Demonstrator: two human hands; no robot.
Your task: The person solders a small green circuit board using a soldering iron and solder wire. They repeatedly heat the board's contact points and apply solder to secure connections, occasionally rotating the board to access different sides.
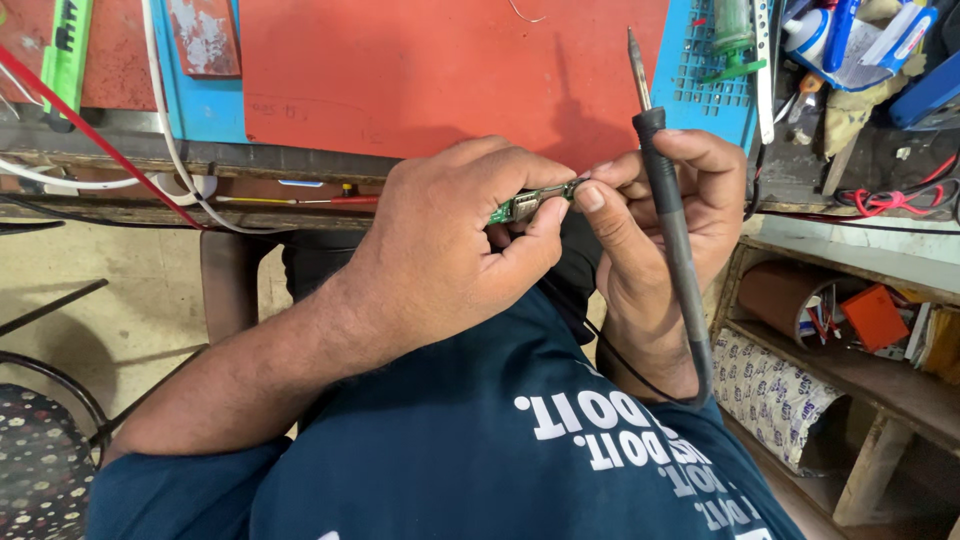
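Note:
My left hand point(450, 245) pinches a small green circuit board point(528, 204) between thumb and fingers, close to my chest. My right hand point(650, 220) holds a black soldering iron point(672, 215) with its metal tip pointing up over the red mat point(440, 70). The right thumb and forefinger also touch the board's right end. Most of the board is hidden by my fingers.
The workbench edge runs across the top, with a blue mat point(700, 70), a green tool point(65, 50), white and red cables point(160, 150) and clutter at the top right. A wooden shelf point(880, 370) with rolled material stands at the right. A patterned stool point(40, 470) is at the lower left.

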